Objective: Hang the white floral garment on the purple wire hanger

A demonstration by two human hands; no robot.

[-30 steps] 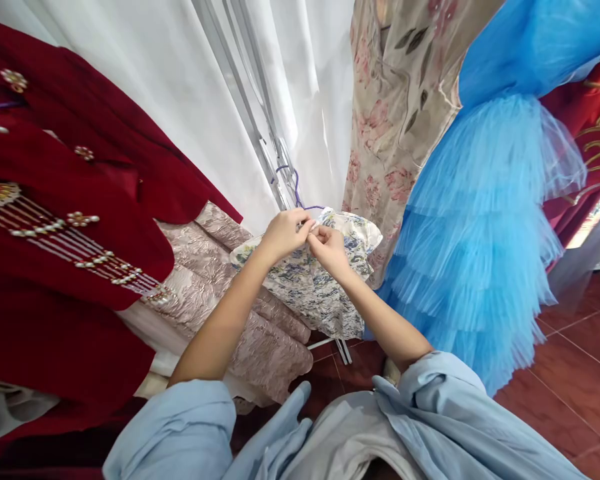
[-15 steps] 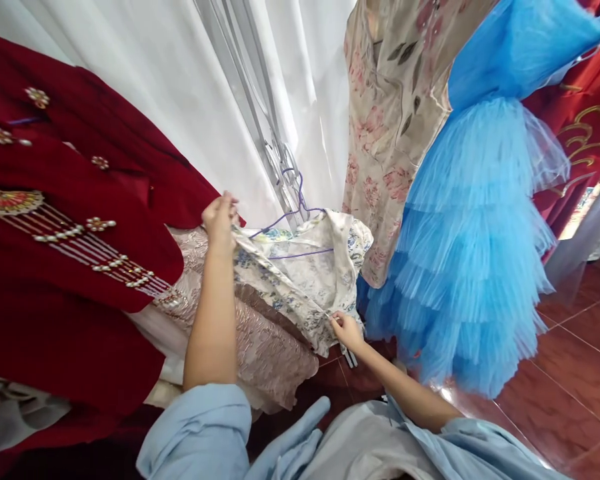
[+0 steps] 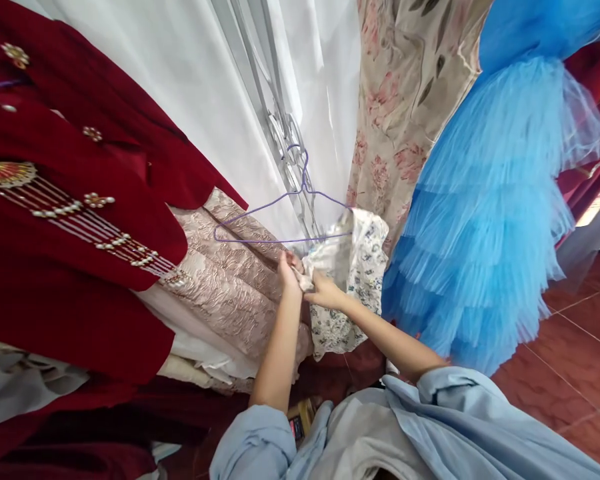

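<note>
A white floral blouse (image 3: 370, 267) hangs from the right end of a purple wire hanger (image 3: 260, 208), whose left end is bare. Both my hands meet at the blouse's gathered left part, just under the hanger's lower bar. My left hand (image 3: 291, 272) is closed on a bunch of the cloth. Beside it, my right hand (image 3: 325, 291) pinches the same cloth, its fingers partly hidden in the folds. The hanger's hook rests on a chain of grey metal links (image 3: 279, 130).
A dark red jacket (image 3: 115, 180) with beaded ornaments and a pink textured skirt (image 3: 230, 280) hang at left. At right are a beige floral dress (image 3: 387, 113) and a blue tiered tulle dress (image 3: 485, 207). White curtains (image 3: 165, 87) cover the back; red tiles (image 3: 575, 353) form the floor.
The blouse's left side has come off the hanger, and its cloth is bunched together. My left hand has moved right and down, my right hand slightly left and up, so they now meet.
</note>
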